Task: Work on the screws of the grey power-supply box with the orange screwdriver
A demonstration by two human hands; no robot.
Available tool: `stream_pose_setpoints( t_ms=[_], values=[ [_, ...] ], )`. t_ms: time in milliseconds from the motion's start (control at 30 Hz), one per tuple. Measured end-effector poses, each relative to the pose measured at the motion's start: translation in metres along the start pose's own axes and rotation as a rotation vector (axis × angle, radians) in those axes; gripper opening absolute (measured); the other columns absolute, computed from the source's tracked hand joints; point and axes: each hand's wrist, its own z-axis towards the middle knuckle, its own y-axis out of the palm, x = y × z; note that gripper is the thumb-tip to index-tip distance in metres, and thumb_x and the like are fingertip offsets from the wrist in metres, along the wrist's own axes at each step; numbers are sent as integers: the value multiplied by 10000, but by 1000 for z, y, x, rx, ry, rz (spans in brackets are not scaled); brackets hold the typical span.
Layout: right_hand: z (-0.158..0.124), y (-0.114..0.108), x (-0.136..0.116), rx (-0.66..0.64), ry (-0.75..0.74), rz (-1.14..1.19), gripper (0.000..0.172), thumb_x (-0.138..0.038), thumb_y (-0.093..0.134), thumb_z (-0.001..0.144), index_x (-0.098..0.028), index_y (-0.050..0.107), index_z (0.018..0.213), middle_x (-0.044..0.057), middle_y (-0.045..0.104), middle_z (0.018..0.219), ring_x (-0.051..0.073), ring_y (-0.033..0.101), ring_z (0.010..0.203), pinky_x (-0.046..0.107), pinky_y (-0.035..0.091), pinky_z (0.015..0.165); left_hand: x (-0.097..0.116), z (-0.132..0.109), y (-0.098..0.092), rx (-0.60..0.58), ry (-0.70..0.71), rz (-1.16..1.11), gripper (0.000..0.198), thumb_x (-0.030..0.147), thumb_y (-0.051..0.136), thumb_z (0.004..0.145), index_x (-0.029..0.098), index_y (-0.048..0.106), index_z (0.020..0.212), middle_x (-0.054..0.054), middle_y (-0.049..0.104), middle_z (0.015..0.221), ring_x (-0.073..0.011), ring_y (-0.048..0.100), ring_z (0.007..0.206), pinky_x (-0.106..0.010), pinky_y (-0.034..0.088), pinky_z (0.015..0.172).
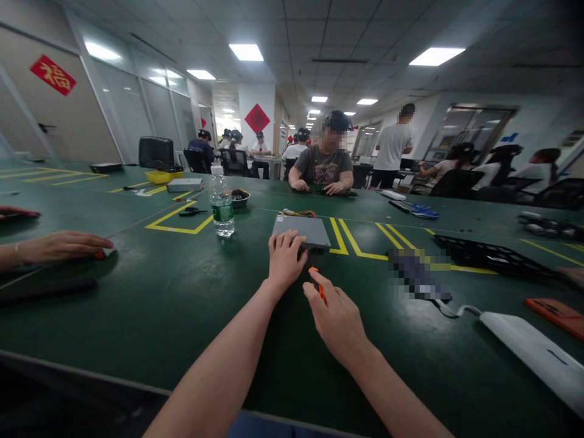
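Note:
A grey metal power supply lies flat on the green table, with a bundle of coloured wires at its far side. My left hand grips its near left corner, fingers over the top and thumb at the near side. In my right hand is an orange and black screwdriver, pinched between thumb and fingers. It points at the near side of the power supply; the tip is too small to tell whether it touches.
A water bottle stands left of the power supply, before a metal bowl. To the right lie a white power bank-like case, an orange phone and a black frame. Another person's hand is at left; a co-worker sits opposite.

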Motion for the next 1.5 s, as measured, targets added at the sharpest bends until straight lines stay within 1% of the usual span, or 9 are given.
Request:
stream_pose_setpoints(
  t_ms=[133, 367, 567, 700, 767, 900, 1167, 1300, 1500],
  values=[
    [2, 0, 4, 76, 94, -22, 134, -233, 496, 861, -174, 573, 954, 110, 607, 1042, 126, 574, 697, 242, 427, 636, 0, 0, 0, -4, -3, 8, 249, 302, 526, 808, 277, 543, 1056, -20, 529, 1211, -204, 408, 1185, -424, 189, 1071],
    [2, -2, -3, -94, -31, 47, 233, -96, 403, 841, -186, 557, 992, 167, 530, 1146, 196, 574, 884, 314, 458, 727, -1, 0, 0, -9, -2, -6, 259, 303, 520, 810, 274, 545, 1066, -27, 527, 1215, -214, 403, 1191, -428, 186, 1071],
    [2, -2, 1, 9, 161, 90, 143, -174, 431, 869, -168, 550, 950, 136, 570, 1078, 167, 585, 824, 279, 475, 684, 0, 0, 0, 3, -8, -13, 239, 306, 520, 813, 277, 553, 1047, -23, 534, 1204, -208, 407, 1186, -422, 188, 1073],
    [0, -2, -3, -97, -9, 66, 223, -102, 395, 850, -183, 538, 1001, 155, 531, 1174, 192, 582, 885, 322, 470, 736, 0, 0, 0, 4, -1, -14, 242, 308, 512, 818, 275, 548, 1055, -24, 534, 1205, -208, 407, 1187, -423, 190, 1070],
    [1, -1, -1, -73, -25, 51, 222, -89, 381, 856, -178, 535, 988, 150, 549, 1160, 173, 593, 849, 299, 469, 723, 0, 0, 0, 2, -5, -15, 242, 302, 515, 815, 277, 550, 1053, -25, 534, 1205, -210, 407, 1187, -428, 191, 1068],
    [2, -1, 8, 74, 173, 37, 130, -200, 450, 877, -148, 519, 975, 130, 613, 1034, 156, 608, 787, 252, 466, 662, 1, 0, 0, -3, -15, -10, 238, 296, 522, 810, 283, 558, 1045, -25, 537, 1206, -215, 411, 1187, -439, 192, 1065],
    [-2, -1, 2, -58, 10, 6, 209, -94, 386, 860, -163, 515, 1009, 167, 533, 1187, 192, 594, 897, 317, 471, 736, 0, 0, 1, 0, -17, -8, 237, 306, 510, 819, 283, 557, 1049, -24, 534, 1211, -212, 405, 1193, -427, 187, 1072],
    [1, 2, 6, 53, 155, 14, 115, -196, 463, 875, -155, 504, 974, 131, 605, 1065, 161, 616, 785, 261, 477, 646, 1, 0, 1, 1, -15, -7, 236, 307, 508, 819, 277, 556, 1048, -27, 534, 1208, -210, 408, 1191, -426, 182, 1076],
    [-2, -8, 16, 65, 190, 181, 115, -183, 424, 890, -156, 490, 980, 117, 595, 1082, 163, 603, 891, 278, 487, 727, 0, 0, -2, -6, -3, 6, 235, 307, 498, 826, 278, 551, 1053, -27, 536, 1206, -209, 407, 1190, -431, 175, 1076]
  ],
)
